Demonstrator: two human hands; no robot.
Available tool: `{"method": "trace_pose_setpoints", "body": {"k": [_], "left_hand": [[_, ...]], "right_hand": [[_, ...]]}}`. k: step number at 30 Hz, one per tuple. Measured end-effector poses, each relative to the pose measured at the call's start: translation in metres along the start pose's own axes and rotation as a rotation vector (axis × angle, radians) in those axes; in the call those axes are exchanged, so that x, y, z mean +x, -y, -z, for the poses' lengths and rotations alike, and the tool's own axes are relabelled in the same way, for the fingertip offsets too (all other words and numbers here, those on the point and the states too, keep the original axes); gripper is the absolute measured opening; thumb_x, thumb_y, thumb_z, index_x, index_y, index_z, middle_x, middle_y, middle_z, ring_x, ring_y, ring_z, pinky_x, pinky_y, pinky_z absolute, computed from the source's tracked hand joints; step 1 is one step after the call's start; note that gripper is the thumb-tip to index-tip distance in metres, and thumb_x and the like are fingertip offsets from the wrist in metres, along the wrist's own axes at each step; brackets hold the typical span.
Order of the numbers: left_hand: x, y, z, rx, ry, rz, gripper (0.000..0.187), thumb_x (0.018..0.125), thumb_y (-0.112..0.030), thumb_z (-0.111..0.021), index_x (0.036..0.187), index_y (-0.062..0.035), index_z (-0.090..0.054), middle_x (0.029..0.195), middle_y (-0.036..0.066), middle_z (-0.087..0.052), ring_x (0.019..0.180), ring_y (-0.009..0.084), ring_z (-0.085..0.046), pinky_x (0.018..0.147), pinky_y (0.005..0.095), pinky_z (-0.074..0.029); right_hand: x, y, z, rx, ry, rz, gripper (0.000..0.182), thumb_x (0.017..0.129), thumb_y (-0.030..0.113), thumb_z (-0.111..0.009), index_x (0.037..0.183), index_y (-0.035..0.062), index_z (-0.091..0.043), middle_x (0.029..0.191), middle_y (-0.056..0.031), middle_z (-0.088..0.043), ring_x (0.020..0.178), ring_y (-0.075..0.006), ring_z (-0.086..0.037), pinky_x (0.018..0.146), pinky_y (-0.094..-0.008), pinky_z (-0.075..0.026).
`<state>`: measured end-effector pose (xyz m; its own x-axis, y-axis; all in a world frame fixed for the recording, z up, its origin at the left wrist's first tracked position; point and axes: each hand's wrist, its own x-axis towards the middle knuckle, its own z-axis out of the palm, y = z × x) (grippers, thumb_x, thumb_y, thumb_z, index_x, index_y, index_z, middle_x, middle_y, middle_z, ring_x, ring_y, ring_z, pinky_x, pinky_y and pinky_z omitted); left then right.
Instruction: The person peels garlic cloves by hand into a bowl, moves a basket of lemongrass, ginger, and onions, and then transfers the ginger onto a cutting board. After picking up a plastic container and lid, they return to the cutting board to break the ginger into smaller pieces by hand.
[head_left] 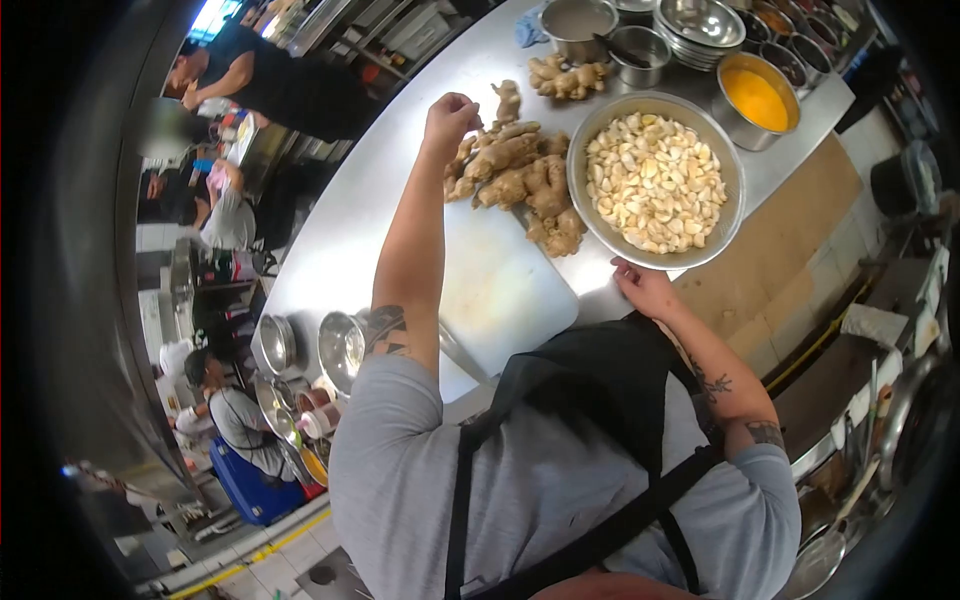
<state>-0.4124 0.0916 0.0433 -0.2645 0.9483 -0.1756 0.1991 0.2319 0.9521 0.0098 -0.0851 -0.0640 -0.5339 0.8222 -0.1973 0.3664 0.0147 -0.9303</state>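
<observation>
Over the steel table, my left hand (452,122) is raised beside a pile of ginger root (540,185), its fingers curled closed; I cannot tell what, if anything, is in them. My right hand (642,287) lies low by the table's near edge, fingers loosely bent and fingertips right at the rim of a large metal bowl (576,190). Peeled garlic cloves (655,180) fill that bowl. Between my arms a white cutting board (500,290) lies flat, with ginger overlapping its far edge.
Behind the garlic stand a pot of orange liquid (757,98), stacked steel bowls (700,25) and more ginger (568,77). Metal bowls (342,350) sit left of the board. Across the kitchen, several people work, one in a dark shirt (280,80). Cardboard (790,230) covers the floor at right.
</observation>
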Motion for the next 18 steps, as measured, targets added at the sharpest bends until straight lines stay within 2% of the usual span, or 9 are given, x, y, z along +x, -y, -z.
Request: {"method": "trace_pose_setpoints", "body": {"k": [2,3,6,7,10,13,16,17,18], "left_hand": [[-0.032,-0.01,0.012,-0.097,0.022,0.086,0.024,0.087,-0.003,-0.065,0.107,0.0027,-0.054,0.082,0.007,-0.061,0.069,0.0165,-0.062,0.067,0.0318,-0.056],[-0.04,-0.008,0.02,-0.012,0.024,0.123,0.029,0.088,-0.006,-0.066,0.114,0.0025,-0.053,0.087,0.008,-0.062,0.075,0.017,-0.064,0.071,0.0322,-0.057],[-0.055,-0.006,0.033,0.018,-0.075,0.194,0.033,0.089,-0.009,-0.066,0.118,0.0008,-0.054,0.093,0.009,-0.064,0.081,0.0177,-0.064,0.072,0.0315,-0.057],[-0.057,-0.005,0.039,0.016,-0.068,0.195,0.032,0.089,-0.012,-0.066,0.117,-0.0012,-0.055,0.098,0.009,-0.065,0.084,0.0187,-0.065,0.072,0.0318,-0.057],[-0.05,-0.005,0.045,0.086,-0.066,0.21,0.029,0.089,-0.012,-0.066,0.115,-0.0017,-0.057,0.099,0.009,-0.066,0.085,0.0186,-0.065,0.072,0.0321,-0.056],[-0.024,-0.005,0.038,0.224,-0.095,0.179,0.026,0.087,-0.013,-0.069,0.109,-0.0015,-0.062,0.094,0.008,-0.068,0.083,0.0169,-0.065,0.068,0.0298,-0.054],[0.019,0.009,0.015,0.467,-0.046,0.053,0.024,0.083,-0.014,-0.071,0.103,-0.0012,-0.067,0.089,0.007,-0.069,0.078,0.0152,-0.065,0.064,0.0276,-0.051],[0.043,0.025,0.007,0.612,-0.064,-0.014,0.029,0.08,-0.017,-0.073,0.102,0.0006,-0.069,0.087,0.009,-0.07,0.074,0.0163,-0.065,0.063,0.0286,-0.05],[0.052,0.023,-0.009,0.742,-0.063,-0.043,0.039,0.071,-0.022,-0.075,0.103,0.0013,-0.07,0.086,0.015,-0.072,0.072,0.0243,-0.068,0.069,0.0349,-0.055]], "right_hand": [[0.0,-0.002,-0.001,-0.016,-0.001,0.036,0.025,0.088,0.016,-0.063,0.109,0.001,-0.065,0.082,-0.0042,-0.063,0.065,-0.0119,-0.055,0.064,-0.0292,-0.049],[0.0,0.002,0.0,-0.044,0.014,0.039,0.026,0.088,0.016,-0.063,0.109,0.0023,-0.066,0.082,-0.0051,-0.064,0.065,-0.0125,-0.057,0.064,-0.0297,-0.05],[-0.002,0.012,0.003,-0.136,0.058,0.096,0.025,0.087,0.016,-0.063,0.108,0.0035,-0.066,0.082,-0.006,-0.065,0.065,-0.015,-0.061,0.064,-0.0308,-0.051],[-0.002,0.011,0.003,-0.141,0.072,0.107,0.024,0.086,0.015,-0.063,0.107,0.0038,-0.067,0.082,-0.0064,-0.065,0.065,-0.016,-0.062,0.064,-0.0312,-0.052],[-0.003,0.007,0.004,-0.15,0.099,0.137,0.022,0.084,0.014,-0.063,0.104,0.0042,-0.067,0.081,-0.0073,-0.066,0.065,-0.0185,-0.064,0.064,-0.0323,-0.052],[-0.004,0.005,0.001,-0.102,0.038,0.158,0.019,0.082,0.014,-0.064,0.098,0.0046,-0.068,0.077,-0.0081,-0.066,0.064,-0.0204,-0.064,0.063,-0.0333,-0.053],[-0.008,0.005,-0.002,-0.071,-0.035,0.174,0.017,0.082,0.014,-0.064,0.097,0.0056,-0.068,0.074,-0.0079,-0.066,0.064,-0.0208,-0.065,0.062,-0.0336,-0.053],[-0.008,0.005,-0.002,-0.06,-0.024,0.172,0.017,0.082,0.015,-0.065,0.095,0.0052,-0.067,0.073,-0.0082,-0.066,0.064,-0.0208,-0.065,0.062,-0.0337,-0.053],[-0.01,0.005,-0.001,-0.051,-0.016,0.163,0.016,0.082,0.015,-0.065,0.094,0.0049,-0.067,0.073,-0.0086,-0.066,0.064,-0.0207,-0.065,0.062,-0.0338,-0.053]]}}
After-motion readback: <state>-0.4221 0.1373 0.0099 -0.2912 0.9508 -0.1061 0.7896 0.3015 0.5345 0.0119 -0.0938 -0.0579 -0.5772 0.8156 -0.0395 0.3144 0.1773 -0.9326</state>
